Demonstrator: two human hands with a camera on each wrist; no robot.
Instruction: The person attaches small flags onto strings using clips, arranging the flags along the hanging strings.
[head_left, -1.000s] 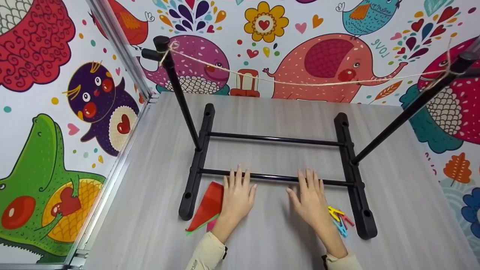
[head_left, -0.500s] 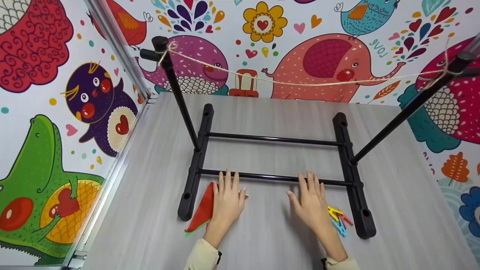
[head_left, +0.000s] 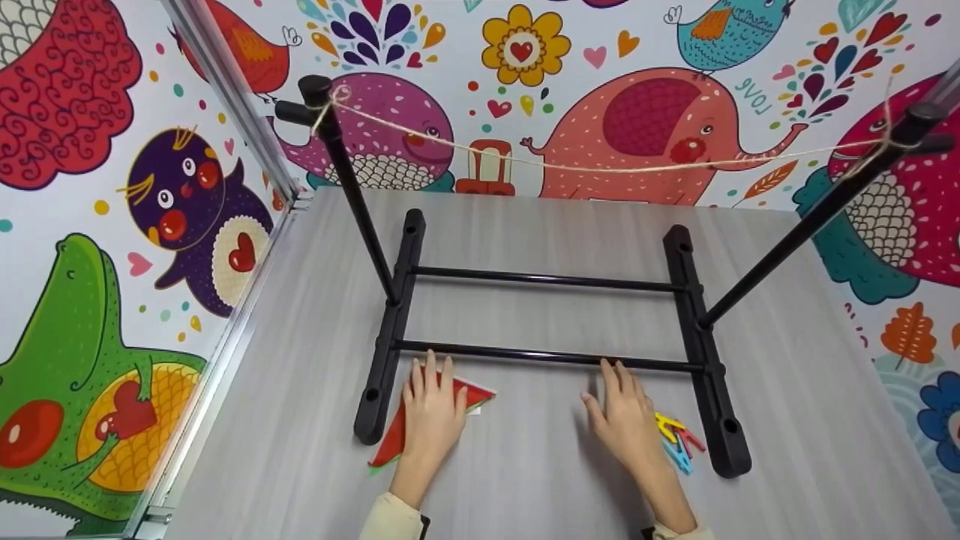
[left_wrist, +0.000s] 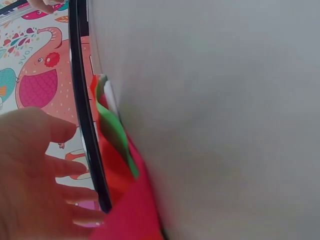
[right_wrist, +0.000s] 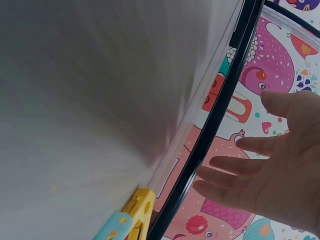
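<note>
My left hand hovers over a small stack of triangular cloth flags, its fingers spread and holding nothing. Red lies uppermost in the head view; green, pink and white layers show in the left wrist view. Part of the stack is hidden under that hand. My right hand is held with fingers extended just in front of the near crossbar of a black stand, grasping nothing. Just right of its wrist lie several plastic clothespins: yellow, blue and red.
The black frame stands on a grey wood-grain table, with a left post and a right post. A thin string sags between the post tops. Walls with cartoon animals close off the back and left.
My left hand has moved left and back towards me, over the cloth flags, uncovering their right corner. My right hand has drawn back only slightly from the crossbar.
</note>
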